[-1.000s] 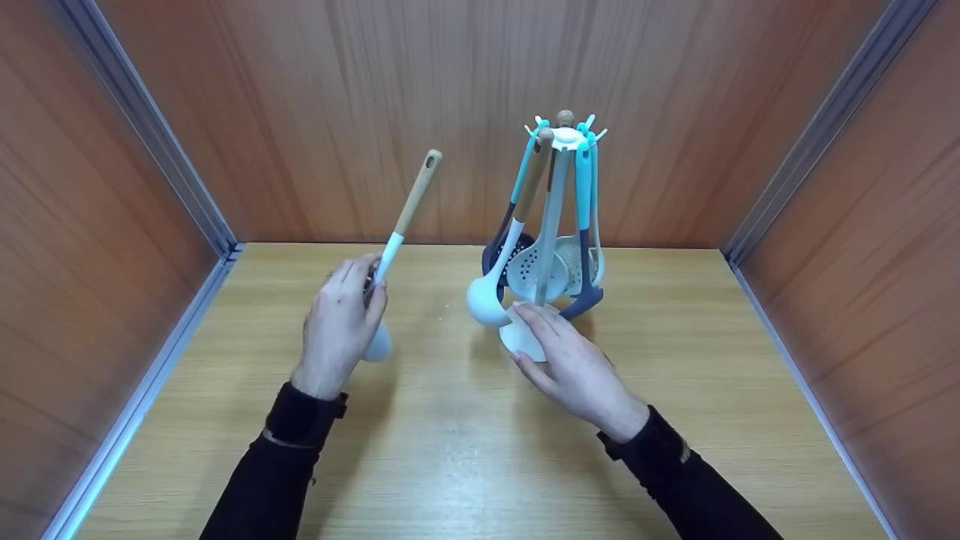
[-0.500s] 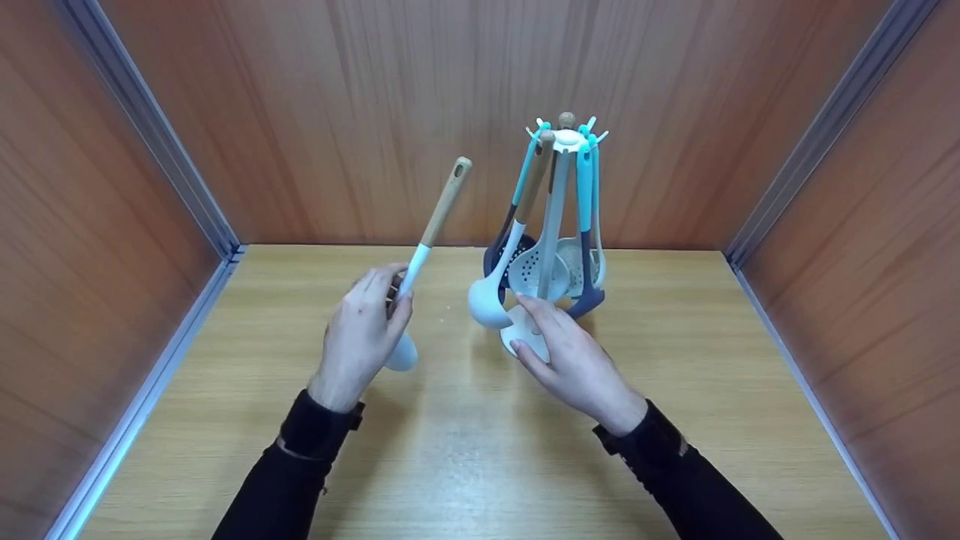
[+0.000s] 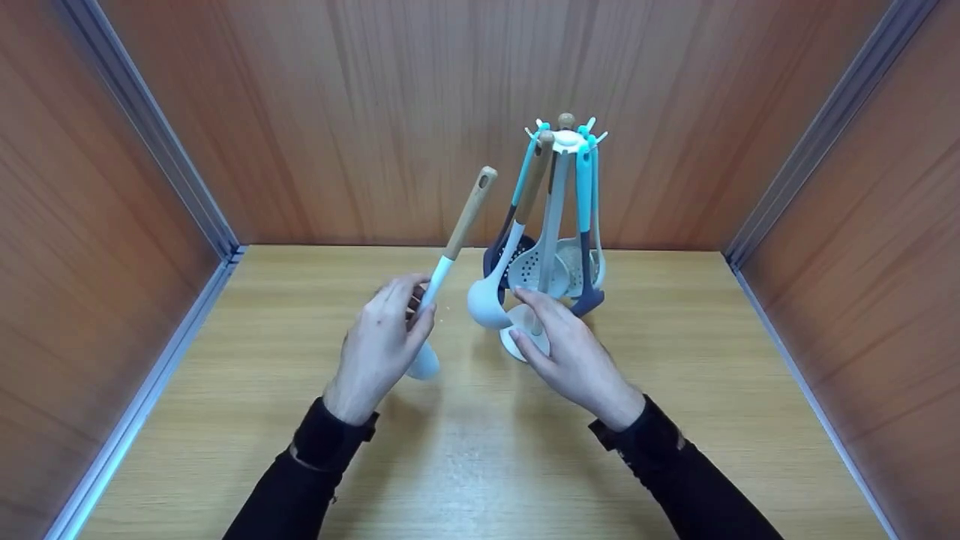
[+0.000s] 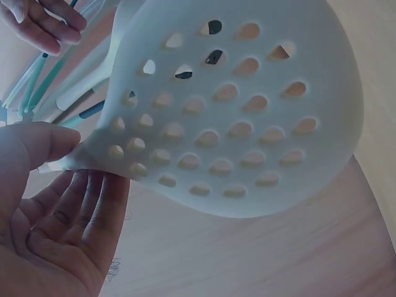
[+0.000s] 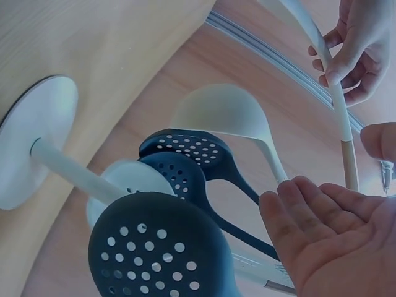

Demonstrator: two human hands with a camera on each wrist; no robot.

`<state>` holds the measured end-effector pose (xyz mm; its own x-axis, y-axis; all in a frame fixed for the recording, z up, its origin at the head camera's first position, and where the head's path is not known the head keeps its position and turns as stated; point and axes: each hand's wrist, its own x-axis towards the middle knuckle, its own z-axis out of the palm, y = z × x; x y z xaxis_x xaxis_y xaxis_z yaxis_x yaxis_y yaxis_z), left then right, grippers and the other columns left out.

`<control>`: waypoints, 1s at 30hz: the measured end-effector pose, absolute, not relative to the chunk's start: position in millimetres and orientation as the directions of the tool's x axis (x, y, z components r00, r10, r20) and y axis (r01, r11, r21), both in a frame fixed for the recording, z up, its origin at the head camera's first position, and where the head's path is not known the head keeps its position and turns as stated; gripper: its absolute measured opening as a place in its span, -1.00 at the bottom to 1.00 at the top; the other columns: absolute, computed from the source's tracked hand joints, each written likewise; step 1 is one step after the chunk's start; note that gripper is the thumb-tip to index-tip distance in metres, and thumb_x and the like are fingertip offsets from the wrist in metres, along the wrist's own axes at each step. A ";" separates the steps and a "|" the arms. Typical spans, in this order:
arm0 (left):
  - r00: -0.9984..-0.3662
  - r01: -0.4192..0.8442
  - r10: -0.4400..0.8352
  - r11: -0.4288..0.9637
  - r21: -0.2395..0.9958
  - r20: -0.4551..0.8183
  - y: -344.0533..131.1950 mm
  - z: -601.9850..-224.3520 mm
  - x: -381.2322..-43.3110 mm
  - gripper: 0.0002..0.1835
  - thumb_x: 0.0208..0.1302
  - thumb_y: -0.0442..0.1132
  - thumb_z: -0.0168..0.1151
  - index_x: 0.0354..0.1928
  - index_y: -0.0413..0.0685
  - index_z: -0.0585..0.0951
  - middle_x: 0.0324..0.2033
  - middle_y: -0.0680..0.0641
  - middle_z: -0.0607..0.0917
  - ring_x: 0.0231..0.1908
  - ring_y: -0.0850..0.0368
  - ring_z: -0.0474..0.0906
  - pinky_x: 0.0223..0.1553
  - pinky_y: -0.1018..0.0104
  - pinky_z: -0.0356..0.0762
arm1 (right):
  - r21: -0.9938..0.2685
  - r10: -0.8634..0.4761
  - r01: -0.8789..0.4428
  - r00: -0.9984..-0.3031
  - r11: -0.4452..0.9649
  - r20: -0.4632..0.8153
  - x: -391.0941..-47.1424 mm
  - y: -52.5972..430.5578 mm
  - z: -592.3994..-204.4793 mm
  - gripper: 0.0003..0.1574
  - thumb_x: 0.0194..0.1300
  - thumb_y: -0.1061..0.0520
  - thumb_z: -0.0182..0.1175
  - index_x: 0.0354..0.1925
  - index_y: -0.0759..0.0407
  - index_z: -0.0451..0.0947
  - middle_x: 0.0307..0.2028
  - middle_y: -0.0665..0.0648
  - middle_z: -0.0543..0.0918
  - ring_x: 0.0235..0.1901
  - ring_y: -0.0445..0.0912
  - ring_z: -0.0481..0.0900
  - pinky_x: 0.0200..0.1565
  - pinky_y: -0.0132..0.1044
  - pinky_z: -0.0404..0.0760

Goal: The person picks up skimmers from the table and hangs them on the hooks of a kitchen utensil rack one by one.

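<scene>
My left hand (image 3: pixel 381 339) pinches a white skimmer (image 3: pixel 466 217) by its neck, wooden handle pointing up and leaning right. In the left wrist view the perforated head of the skimmer (image 4: pixel 247 117) fills the middle, thumb on one side and fingers behind. To the right stands a utensil stand (image 3: pixel 553 214) with a round white base. My right hand (image 3: pixel 579 361) hovers in front of that base, fingers extended and holding nothing. A white ladle (image 3: pixel 489 301) with a wooden handle hangs on the stand's left side. In the right wrist view the right palm (image 5: pixel 337 241) faces the hanging utensils.
Several more utensils hang round the stand, among them a dark perforated one (image 5: pixel 158 247) and a dark-headed, turquoise-handled one (image 3: pixel 585 262). Wood panels (image 3: pixel 390 120) enclose the light wooden table (image 3: pixel 465 465) at the back and both sides.
My left hand has carried the skimmer rightward and slightly nearer to me, closer to the stand, its handle leaning further right. The right hand has stayed by the base, its fingers shifting slightly.
</scene>
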<state>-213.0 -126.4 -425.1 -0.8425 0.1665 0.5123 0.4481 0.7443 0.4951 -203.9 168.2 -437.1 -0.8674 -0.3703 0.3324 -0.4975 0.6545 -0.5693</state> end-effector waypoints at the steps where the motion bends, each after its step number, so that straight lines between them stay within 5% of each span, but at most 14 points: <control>1: -0.843 0.450 0.172 0.744 0.494 0.509 -124.9 -425.1 -212.0 -0.58 0.66 -0.28 0.48 0.43 -0.17 0.68 0.00 -0.17 0.86 -0.06 0.00 0.89 -0.16 0.14 0.94 | -0.575 -0.368 -0.495 -0.869 0.652 0.331 -203.8 167.6 -436.3 -0.22 0.82 -0.09 0.32 0.77 0.11 0.41 0.70 0.21 0.58 0.67 0.18 0.60 0.67 0.23 0.60; 9: -0.842 0.472 0.207 0.731 0.494 0.498 -112.4 -424.2 -204.7 -0.59 0.65 -0.28 0.51 0.40 -0.16 0.69 0.00 -0.16 0.87 -0.08 0.04 0.89 -0.17 0.24 0.93 | -0.626 -0.358 -0.501 -0.865 0.598 0.350 -204.1 161.9 -431.7 -0.28 0.82 -0.05 0.33 0.72 0.14 0.46 0.61 0.23 0.66 0.45 0.21 0.79 0.49 0.16 0.79; 30: -0.815 0.536 0.291 0.705 0.464 0.501 -88.6 -424.3 -192.8 -0.59 0.62 -0.26 0.56 0.37 -0.14 0.67 -0.01 -0.13 0.86 -0.09 0.07 0.88 -0.05 0.23 0.96 | -0.712 -0.340 -0.482 -0.874 0.511 0.347 -204.6 151.8 -421.0 -0.47 0.82 0.10 0.32 0.59 0.16 0.60 0.43 0.19 0.77 0.41 0.08 0.79 0.34 -0.04 0.89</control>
<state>-192.8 -88.6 -424.3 -0.8151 0.2905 0.5012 0.5365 0.7050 0.4638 -204.6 151.8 -421.0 -0.8737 -0.3404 0.3474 -0.4821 0.5110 -0.7117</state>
